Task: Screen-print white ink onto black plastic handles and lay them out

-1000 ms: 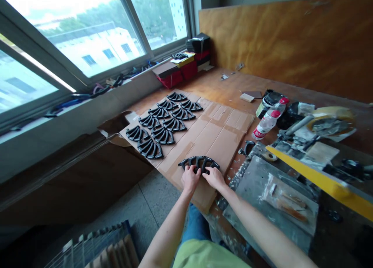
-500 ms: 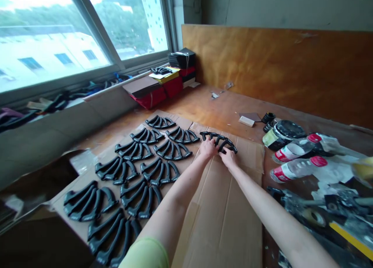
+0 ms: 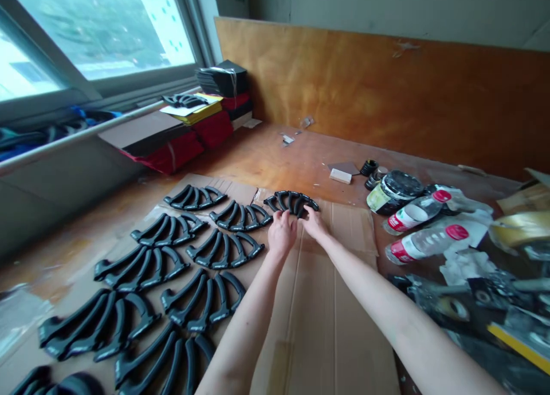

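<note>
Handles [image 3: 290, 200] against the fingers [image 3: 310, 214]

Glossy black part [image 3: 292, 194], matt cardboard [image 3: 313, 303]

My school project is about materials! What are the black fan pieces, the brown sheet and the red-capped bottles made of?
Black fan pieces: perhaps plastic or rubber; dark with a soft shine.

Brown sheet: cardboard, matte, with long creases.

Red-capped bottles: probably plastic, smooth, glossy and see-through.
</note>
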`<state>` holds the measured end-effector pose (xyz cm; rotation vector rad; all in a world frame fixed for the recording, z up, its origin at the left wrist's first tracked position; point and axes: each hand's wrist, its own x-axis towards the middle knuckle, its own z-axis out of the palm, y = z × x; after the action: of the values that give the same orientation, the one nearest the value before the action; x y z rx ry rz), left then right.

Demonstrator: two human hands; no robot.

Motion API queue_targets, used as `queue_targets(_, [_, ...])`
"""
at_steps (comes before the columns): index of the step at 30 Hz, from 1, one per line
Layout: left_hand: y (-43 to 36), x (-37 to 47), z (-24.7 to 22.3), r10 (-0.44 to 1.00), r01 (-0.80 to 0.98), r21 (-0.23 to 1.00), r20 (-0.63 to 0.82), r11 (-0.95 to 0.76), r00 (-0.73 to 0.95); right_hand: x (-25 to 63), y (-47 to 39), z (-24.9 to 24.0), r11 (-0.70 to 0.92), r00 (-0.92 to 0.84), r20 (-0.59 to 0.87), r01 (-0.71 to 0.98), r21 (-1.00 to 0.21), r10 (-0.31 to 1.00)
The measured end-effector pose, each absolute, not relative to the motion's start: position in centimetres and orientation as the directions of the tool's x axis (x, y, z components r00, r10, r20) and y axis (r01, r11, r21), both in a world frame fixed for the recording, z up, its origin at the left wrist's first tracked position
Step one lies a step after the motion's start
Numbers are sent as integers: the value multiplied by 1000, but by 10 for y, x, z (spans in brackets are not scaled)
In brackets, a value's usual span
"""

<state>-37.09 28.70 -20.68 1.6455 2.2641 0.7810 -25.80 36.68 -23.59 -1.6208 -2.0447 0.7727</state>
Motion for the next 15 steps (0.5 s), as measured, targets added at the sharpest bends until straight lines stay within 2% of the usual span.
queue_targets(2, [249, -360, -209, 931, 739, 653, 145, 164, -335, -243, 336, -230, 147, -207, 2, 689, -709, 978])
queue_targets(6, [169, -329, -216, 966, 583, 796, -8, 162, -257, -191, 244, -197, 150, -289, -32, 584, -798, 957])
queue_targets(11, [95, -301, -221, 968, 541, 804, -183, 247, -170, -90, 131, -148, 113, -339, -117, 588, -801, 933])
queue_targets(13, [78, -293, -219, 957, 535, 794, -249, 290, -149, -39, 98, -138, 78, -286, -118, 592, -802, 951])
queue_targets(15, [65, -283, -211, 943, 530, 781, -300, 331, -146, 17, 70, -132, -4, -160, -122, 591, -807, 980])
